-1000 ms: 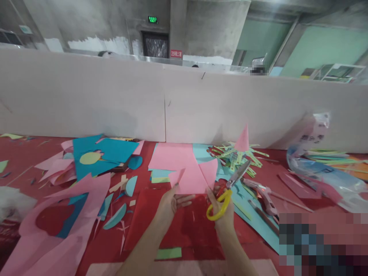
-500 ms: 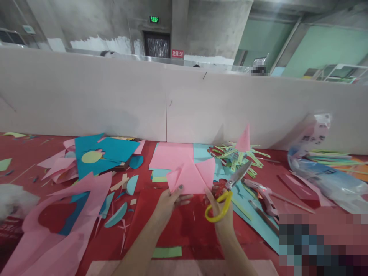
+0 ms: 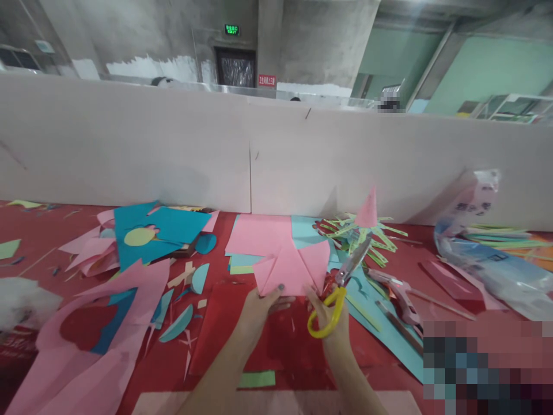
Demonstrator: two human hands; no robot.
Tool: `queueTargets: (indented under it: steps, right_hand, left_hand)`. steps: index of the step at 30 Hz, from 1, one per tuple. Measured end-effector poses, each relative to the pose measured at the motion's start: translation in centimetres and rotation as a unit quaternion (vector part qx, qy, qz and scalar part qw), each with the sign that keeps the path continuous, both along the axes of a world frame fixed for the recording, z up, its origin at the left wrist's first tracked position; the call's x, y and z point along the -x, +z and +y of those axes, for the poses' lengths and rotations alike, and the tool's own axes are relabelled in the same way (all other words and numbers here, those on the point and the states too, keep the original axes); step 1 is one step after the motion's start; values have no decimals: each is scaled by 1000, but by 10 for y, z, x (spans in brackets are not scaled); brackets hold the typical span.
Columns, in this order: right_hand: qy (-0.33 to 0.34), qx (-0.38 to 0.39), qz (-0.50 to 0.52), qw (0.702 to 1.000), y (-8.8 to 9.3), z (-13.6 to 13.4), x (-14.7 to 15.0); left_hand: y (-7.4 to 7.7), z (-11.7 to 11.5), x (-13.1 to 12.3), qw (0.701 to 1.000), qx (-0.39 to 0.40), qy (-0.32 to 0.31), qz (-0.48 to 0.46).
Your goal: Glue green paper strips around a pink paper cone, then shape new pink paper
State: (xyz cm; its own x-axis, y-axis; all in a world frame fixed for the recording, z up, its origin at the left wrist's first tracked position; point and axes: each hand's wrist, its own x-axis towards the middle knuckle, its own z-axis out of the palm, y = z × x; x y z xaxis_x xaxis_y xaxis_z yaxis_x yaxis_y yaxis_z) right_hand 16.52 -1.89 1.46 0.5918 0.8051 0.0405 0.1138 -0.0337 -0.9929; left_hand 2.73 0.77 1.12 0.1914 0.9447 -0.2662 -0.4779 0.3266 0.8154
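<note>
A folded pink sheet of paper (image 3: 287,271), with flaps sticking out on both sides, is held up above a red sheet (image 3: 268,346). My left hand (image 3: 258,314) pinches its lower left edge, thumb on top and fingers beneath. At the lower right edge, fingertips of my right hand (image 3: 334,328) grip the same paper. That hand also carries yellow-handled scissors (image 3: 341,282), a finger through the handle and the blades pointing up and right. Beyond the folded paper lie a flat pink sheet (image 3: 259,230) and light blue sheets (image 3: 303,227).
A pink paper cone (image 3: 367,210) stands on green strips (image 3: 380,251) at the back. To the right are a glue gun (image 3: 401,297) and a plastic bag (image 3: 488,265). Pink cut-outs (image 3: 86,369) and teal paper (image 3: 173,227) cover the left. A white partition (image 3: 173,144) rises behind.
The folded paper has shifted slightly right and down with both hands, and its right flap stands a little further out. The scissors' blades tilt slightly more upright.
</note>
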Motion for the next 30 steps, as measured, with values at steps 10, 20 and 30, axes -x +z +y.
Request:
queueTargets:
  steps: [10, 20, 30]
  right_hand:
    - [7, -31, 13, 999, 3, -4, 4]
    - [26, -11, -9, 1000, -13, 0, 6]
    - [27, -25, -37, 999, -15, 1, 6]
  left_hand:
    - [2, -8, -10, 1000, -11, 0, 4]
    - [-3, -5, -9, 995, -31, 36, 85]
    - [-3, -8, -7, 980, -119, 47, 153]
